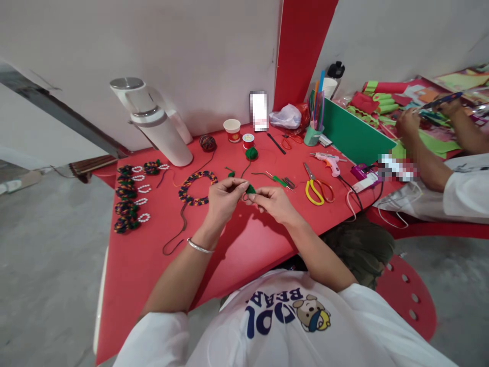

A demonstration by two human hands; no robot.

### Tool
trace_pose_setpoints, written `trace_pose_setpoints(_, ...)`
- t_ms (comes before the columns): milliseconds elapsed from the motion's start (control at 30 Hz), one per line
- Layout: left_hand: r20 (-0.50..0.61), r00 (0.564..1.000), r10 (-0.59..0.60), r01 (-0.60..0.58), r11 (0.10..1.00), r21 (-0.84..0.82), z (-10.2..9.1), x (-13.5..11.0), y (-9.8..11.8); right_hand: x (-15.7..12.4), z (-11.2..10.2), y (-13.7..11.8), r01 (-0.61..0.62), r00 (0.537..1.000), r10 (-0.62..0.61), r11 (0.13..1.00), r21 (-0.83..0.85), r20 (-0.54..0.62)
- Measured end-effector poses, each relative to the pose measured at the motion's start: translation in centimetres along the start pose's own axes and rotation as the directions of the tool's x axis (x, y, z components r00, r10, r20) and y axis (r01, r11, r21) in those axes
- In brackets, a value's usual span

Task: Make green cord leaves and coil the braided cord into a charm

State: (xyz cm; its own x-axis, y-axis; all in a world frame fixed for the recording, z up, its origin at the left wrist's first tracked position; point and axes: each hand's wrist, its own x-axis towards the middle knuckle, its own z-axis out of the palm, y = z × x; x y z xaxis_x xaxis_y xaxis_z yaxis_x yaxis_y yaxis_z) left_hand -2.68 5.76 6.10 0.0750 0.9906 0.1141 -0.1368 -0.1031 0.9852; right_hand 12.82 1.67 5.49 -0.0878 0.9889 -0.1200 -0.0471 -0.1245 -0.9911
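Between my two hands is a small dark green yarn piece (250, 189). My left hand (226, 196) pinches its left side with thumb and forefinger. On the other side, the fingers of my right hand (275, 203) close on the same piece; a thin loop shows beneath it, too small to make out. A green yarn ball (251, 153) lies just beyond, with a strand running towards my hands. To the left rests a multicoloured yarn ring (182, 196) with a loose brown tail. Right of my hands are a green-handled thin tool (280, 181) and yellow-and-red-handled scissors (314, 191).
Multicoloured yarn bunches (126, 191) with white bead loops line the left edge. A white flask (164, 135), paper cup (232, 131), phone (259, 111) and pen cup (313, 135) stand behind. A glue gun (331, 164) and cables lie right, near a co-worker's hand (408, 124) beyond a green divider (355, 127).
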Motion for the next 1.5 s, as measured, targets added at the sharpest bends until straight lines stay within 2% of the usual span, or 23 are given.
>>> trace_pose_setpoints(133, -0.009, 1.000, -0.011, 0.011, 1.000, 0.027, -0.4, 0.3, 0.1, -0.3, -0.1, -0.6, -0.055, 0.998, 0.055, 0.998, 0.004, 0.014)
trace_pose_setpoints(233, 0.059, 0.990, -0.129, 0.131, 0.991, -0.031, -0.5, 0.3, 0.5, -0.5, 0.1, -0.8, -0.126, 0.992, 0.125, 0.990, 0.068, 0.021)
trace_pose_setpoints(333, 0.136, 0.965, -0.223, 0.231, 0.972, -0.049, -0.4, 0.1, 1.0, -0.5, 0.2, -0.6, -0.140, 0.990, 0.138, 0.984, 0.106, 0.026)
trace_pose_setpoints(467, 0.241, 0.937, -0.254, 0.251, 0.967, 0.042, -0.3, -0.3, 1.2, -0.4, 0.0, -0.4, -0.097, 0.995, 0.097, 0.988, 0.121, 0.005)
trace_pose_setpoints(600, 0.155, 0.956, -0.249, 0.248, 0.968, 0.026, -0.2, -0.2, 1.0, -0.7, -0.3, -0.3, -0.095, 0.995, 0.092, 0.990, 0.101, 0.032)
trace_pose_setpoints(700, 0.115, 0.953, -0.279, 0.280, 0.960, 0.010, -0.1, 0.0, 0.9, -0.9, -0.3, -0.1, -0.104, 0.994, 0.101, 0.989, 0.106, 0.037)
trace_pose_setpoints(1000, 0.219, 0.875, -0.431, 0.473, 0.858, -0.201, 0.1, 0.4, 1.2, -0.7, -0.5, 0.5, -0.075, 0.997, 0.076, 0.986, 0.149, -0.004)
trace_pose_setpoints(1200, 0.239, 0.898, -0.370, 0.410, 0.901, -0.143, -0.1, 0.2, 0.7, -0.6, -0.7, 0.7, -0.067, 0.997, 0.070, 0.989, 0.130, -0.017)
trace_pose_setpoints(1333, 0.211, 0.916, -0.340, 0.373, 0.918, -0.138, -0.1, 0.3, 0.1, -0.7, -1.0, 1.4, -0.073, 0.997, 0.075, 0.995, 0.065, -0.026)
trace_pose_setpoints(1400, 0.195, 0.920, -0.341, 0.370, 0.918, -0.142, -0.2, 0.5, -0.4, -0.9, -1.4, 1.8, -0.068, 0.998, 0.068, 0.998, -0.005, -0.016)
trace_pose_setpoints(1500, 0.162, 0.920, -0.356, 0.380, 0.914, -0.146, -0.6, 0.6, -1.6, -1.2, -2.2, 2.6, 0.007, 0.995, 0.015, 0.978, -0.207, 0.103)
